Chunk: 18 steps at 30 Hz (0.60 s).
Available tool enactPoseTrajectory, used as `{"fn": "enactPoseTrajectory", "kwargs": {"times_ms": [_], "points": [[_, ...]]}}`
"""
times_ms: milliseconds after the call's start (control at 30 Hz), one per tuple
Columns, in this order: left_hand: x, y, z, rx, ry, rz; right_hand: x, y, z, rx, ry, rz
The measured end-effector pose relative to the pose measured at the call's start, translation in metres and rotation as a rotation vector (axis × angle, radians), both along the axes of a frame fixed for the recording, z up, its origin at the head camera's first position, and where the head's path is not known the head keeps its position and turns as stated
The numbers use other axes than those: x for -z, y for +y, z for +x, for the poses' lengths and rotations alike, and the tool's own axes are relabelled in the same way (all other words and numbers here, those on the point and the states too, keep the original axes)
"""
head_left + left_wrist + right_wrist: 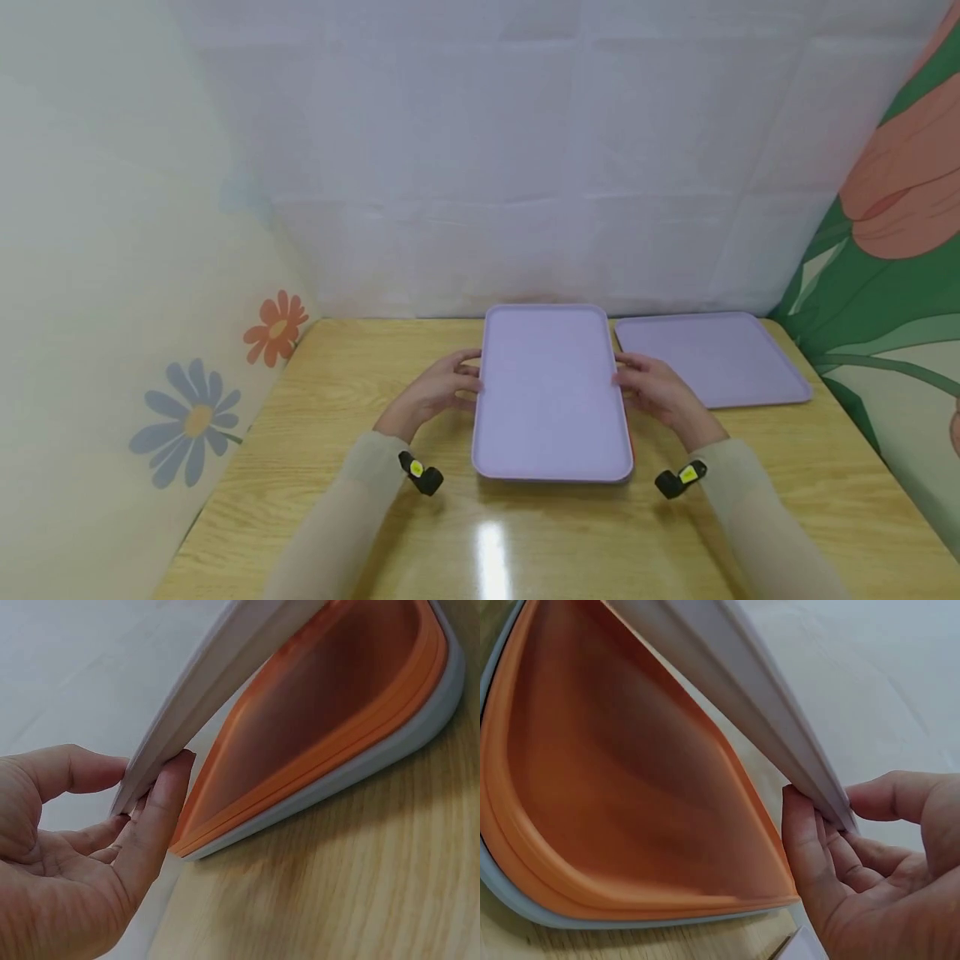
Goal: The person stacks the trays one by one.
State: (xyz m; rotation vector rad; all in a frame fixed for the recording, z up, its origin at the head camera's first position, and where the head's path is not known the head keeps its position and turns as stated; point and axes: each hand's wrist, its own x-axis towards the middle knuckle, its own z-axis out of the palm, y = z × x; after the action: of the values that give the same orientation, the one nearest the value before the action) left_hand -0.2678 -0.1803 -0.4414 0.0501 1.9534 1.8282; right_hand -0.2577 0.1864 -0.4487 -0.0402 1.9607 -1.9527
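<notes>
A light purple tray (553, 392) is held above a stack in the middle of the table. My left hand (442, 387) grips its left edge, and in the left wrist view the thumb and fingers pinch the rim. On the opposite edge my right hand (656, 392) pinches the rim the same way. Beneath the raised tray, an orange tray (630, 787) lies on a grey-blue tray (442, 697), both resting on the table. A gap separates the raised tray from the orange one. From the head view the lower trays are almost wholly hidden.
Another light purple tray (712, 358) lies flat at the back right of the wooden table (360, 358). A white cloth (450, 167) hangs behind the table, with flower-printed panels at both sides.
</notes>
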Motion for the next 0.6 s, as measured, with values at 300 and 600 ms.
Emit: {"fn": "enactPoseTrajectory", "kwargs": {"times_ms": [300, 600], "points": [[0.007, 0.004, -0.009, 0.006, 0.002, 0.001, 0.006, 0.001, -0.008, 0.013, 0.001, 0.027], [0.017, 0.006, -0.017, -0.006, -0.008, 0.008, 0.010, 0.002, -0.012, 0.002, 0.025, 0.049]]}}
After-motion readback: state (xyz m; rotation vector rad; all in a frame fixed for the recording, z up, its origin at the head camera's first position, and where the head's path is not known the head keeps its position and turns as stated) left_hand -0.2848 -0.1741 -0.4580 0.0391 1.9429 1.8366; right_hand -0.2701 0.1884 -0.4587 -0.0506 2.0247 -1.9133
